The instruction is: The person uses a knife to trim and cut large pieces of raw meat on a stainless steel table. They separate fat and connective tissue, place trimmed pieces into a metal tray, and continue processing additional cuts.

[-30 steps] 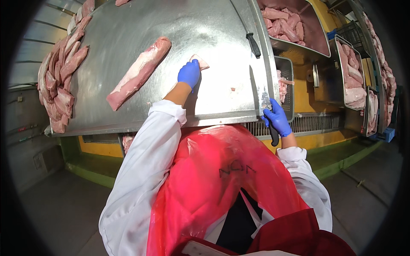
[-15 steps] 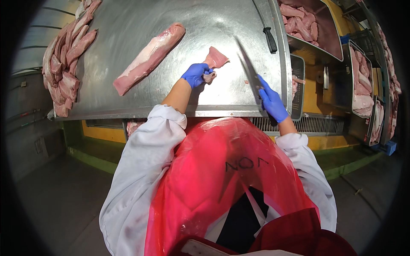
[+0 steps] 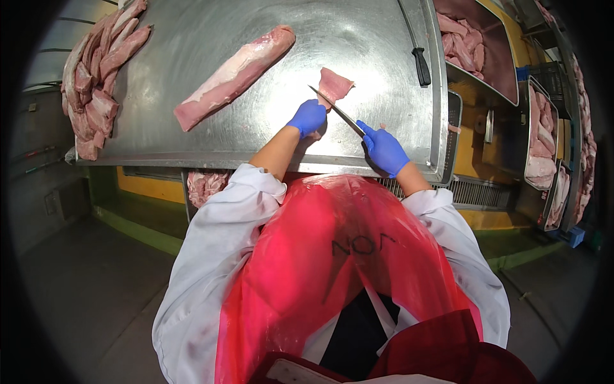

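Seen from above, a person in a red plastic apron (image 3: 345, 221) works at a metal surface (image 3: 233, 137) with 2 blue-gloved hands. The small piece of meat (image 3: 335, 84), pink and flat, lies just right of the upper centre of the frame. The fingers of the left hand (image 3: 307, 118) are closed on its lower end. The fingers of the right hand (image 3: 385, 150) are wrapped around a knife (image 3: 339, 112), its blade slanting up and left across the lower part of that piece (whether the edge has bitten in is too fine to tell).

Work on this piece looks partway along: its broad upper part and gripped end seem joined. Left of it, well apart, a long piece of meat (image 3: 233, 78) lies diagonally, apparently whole, with neither hand on it. A heap of meat strips (image 3: 99, 77) fills the upper left. At the upper right, a black-handled rod (image 3: 417, 54) lies on the surface, and beyond it a metal bin (image 3: 513, 77) already holds many cut pieces (image 3: 464, 46).
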`<control>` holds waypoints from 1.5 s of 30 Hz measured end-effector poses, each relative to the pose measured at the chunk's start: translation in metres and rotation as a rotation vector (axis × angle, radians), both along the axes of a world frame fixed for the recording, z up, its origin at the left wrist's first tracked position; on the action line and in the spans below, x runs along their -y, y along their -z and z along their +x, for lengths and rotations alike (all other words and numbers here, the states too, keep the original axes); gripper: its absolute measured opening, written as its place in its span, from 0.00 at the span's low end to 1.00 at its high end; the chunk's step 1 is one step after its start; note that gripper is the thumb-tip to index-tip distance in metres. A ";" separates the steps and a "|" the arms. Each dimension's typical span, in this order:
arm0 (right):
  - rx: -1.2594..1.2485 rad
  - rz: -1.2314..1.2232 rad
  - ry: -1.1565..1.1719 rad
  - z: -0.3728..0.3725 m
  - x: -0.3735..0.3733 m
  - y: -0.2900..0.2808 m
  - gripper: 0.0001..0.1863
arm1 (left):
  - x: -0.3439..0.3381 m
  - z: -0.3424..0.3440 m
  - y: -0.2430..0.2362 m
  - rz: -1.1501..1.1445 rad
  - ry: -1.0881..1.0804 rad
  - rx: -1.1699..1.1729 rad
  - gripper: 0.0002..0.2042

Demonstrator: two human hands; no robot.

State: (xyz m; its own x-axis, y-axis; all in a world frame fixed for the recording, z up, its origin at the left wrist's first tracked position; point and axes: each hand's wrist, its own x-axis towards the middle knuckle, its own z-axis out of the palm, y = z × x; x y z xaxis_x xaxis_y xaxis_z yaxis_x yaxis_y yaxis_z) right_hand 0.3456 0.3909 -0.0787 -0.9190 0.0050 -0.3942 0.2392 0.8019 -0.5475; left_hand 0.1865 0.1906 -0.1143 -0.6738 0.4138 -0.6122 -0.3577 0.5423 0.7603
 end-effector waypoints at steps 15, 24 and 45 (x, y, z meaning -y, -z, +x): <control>-0.107 0.254 0.031 -0.023 -0.002 0.020 0.30 | 0.042 -0.033 -0.009 -0.509 0.518 -0.704 0.12; -0.057 0.225 0.087 0.028 -0.030 0.014 0.30 | 0.049 -0.021 -0.009 -0.556 0.435 -0.803 0.12; 0.124 -1.236 0.655 0.100 -0.086 -0.027 0.27 | -0.019 0.017 -0.256 0.317 0.246 -0.683 0.09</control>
